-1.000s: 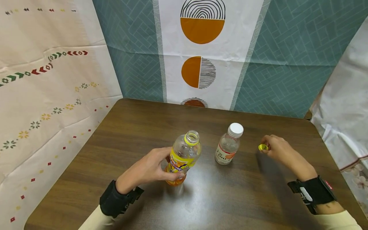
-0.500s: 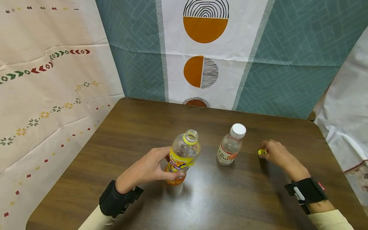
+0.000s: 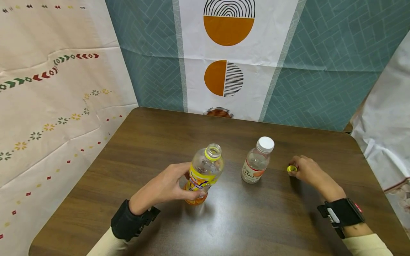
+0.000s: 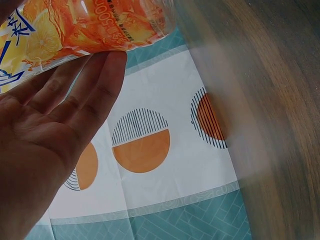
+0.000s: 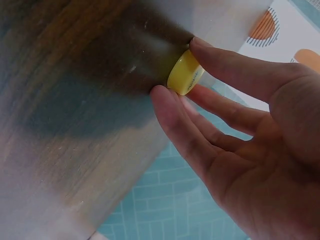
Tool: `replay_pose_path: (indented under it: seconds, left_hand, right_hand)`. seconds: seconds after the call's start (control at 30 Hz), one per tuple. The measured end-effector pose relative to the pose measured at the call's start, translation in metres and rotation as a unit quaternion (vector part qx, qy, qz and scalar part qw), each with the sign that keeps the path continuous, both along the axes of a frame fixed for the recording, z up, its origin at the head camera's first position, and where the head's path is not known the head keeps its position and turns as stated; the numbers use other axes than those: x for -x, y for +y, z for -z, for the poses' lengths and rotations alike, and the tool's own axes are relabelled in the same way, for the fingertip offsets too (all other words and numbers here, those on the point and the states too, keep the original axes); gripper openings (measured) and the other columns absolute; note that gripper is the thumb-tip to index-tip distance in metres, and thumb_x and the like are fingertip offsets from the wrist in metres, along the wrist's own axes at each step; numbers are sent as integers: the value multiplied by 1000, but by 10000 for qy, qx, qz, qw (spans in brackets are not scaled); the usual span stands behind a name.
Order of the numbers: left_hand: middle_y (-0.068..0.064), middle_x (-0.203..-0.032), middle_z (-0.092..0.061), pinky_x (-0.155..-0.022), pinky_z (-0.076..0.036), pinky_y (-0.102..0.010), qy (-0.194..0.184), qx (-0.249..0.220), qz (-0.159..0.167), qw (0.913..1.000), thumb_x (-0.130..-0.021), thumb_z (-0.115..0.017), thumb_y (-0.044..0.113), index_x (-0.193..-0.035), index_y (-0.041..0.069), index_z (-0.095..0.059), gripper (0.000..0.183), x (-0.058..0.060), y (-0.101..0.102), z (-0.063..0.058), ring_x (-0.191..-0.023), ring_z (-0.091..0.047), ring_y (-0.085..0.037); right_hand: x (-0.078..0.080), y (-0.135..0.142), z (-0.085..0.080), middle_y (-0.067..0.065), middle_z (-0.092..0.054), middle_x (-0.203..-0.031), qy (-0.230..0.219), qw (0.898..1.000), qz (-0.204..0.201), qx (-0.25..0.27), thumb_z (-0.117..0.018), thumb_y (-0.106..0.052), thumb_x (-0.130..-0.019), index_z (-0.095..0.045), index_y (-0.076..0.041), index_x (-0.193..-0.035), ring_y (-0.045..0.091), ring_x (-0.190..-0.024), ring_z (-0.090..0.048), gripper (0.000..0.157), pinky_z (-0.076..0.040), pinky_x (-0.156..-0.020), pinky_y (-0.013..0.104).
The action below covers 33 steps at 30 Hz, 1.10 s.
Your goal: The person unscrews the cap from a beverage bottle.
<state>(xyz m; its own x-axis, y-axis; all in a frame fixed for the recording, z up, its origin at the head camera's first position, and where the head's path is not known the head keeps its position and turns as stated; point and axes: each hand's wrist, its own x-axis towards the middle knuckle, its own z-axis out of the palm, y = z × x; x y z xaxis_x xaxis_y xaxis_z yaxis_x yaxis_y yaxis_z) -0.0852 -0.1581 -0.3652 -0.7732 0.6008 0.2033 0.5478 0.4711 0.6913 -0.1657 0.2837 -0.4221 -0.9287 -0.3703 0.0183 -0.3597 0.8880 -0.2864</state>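
Note:
My left hand (image 3: pixel 173 185) grips an uncapped clear plastic bottle (image 3: pixel 208 169) around its yellow and orange label, thumb on the near side. The bottle stands upright, a little tilted in view, with its mouth bare. In the left wrist view the fingers lie along the orange printed label (image 4: pixel 100 25). Over on the right, my right hand (image 3: pixel 309 174) pinches a small yellow bottle cap (image 3: pixel 292 169) between thumb and fingertips. The right wrist view has the yellow cap (image 5: pixel 186 73) down at the wooden tabletop, hollow side facing up in the head view.
Between the hands stands a second clear bottle (image 3: pixel 255 165) with a white cap (image 3: pixel 265 144) and a pale label. The brown wooden table (image 3: pixel 153 138) has patterned cloth hanging (image 3: pixel 326 71) behind its far edge and pale cloth (image 3: pixel 64 124) on the left.
My right hand has lowered the yellow cap slightly toward me, onto the table, and then stays there. The left hand and its bottle hold nearly still.

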Motion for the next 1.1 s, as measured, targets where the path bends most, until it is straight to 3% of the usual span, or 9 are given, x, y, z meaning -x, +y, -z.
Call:
replay_pose_path:
  seconds: [0.2, 0.4, 0.6, 0.83, 1.1]
  left_hand:
    - [19, -97, -63, -71, -54, -34, -26, 6, -22, 10000, -75, -74, 46, -110, 25, -58, 43, -1, 0, -2, -81, -58, -2]
    - [18, -98, -64, -71, -54, -33, 16, -6, -27, 10000, -75, -74, 45, -110, 25, -58, 43, -1, -1, -4, -81, -58, -2]
    - [11, -99, -64, -70, -55, -36, 145, -117, 73, 9998, -76, -75, 42, -112, 22, -58, 45, -1, -2, -4, -82, -58, -5]
    - [12, -98, -64, -69, -55, -36, 214, -195, 22, 9996, -75, -75, 42, -111, 23, -58, 45, 0, -1, -3, -82, -58, -4]
    - [13, -99, -64, -70, -54, -37, 108, -227, -14, 9997, -73, -78, 40, -112, 22, -58, 47, -1, 0, -5, -83, -58, -6]
  right_hand:
    - [-5, 4, -7, 28, -58, -91, -90, 9999, 140, 32, -78, -13, -74, -56, 11, -103, 42, -83, -56, 44, -48, -68, 56]
    - [-11, 8, -33, 39, -49, -106, -152, 9988, 454, 89, -72, -14, -82, -42, 17, -121, 50, -94, -51, 58, -45, -71, 62]
    - [-22, 7, -66, 35, -50, -99, 749, 9956, 495, 252, -73, -15, -81, -43, 15, -122, 41, -82, -54, 59, -45, -61, 57]
    - [-35, -3, -94, 23, -53, -90, 1730, 9842, 141, 335, -78, -14, -76, -52, 10, -114, 33, -72, -59, 53, -49, -57, 52]
    - [-55, -21, -124, 17, -55, -92, 2021, 9775, -15, 610, -76, -17, -79, -56, 4, -111, 30, -72, -62, 44, -51, -61, 52]
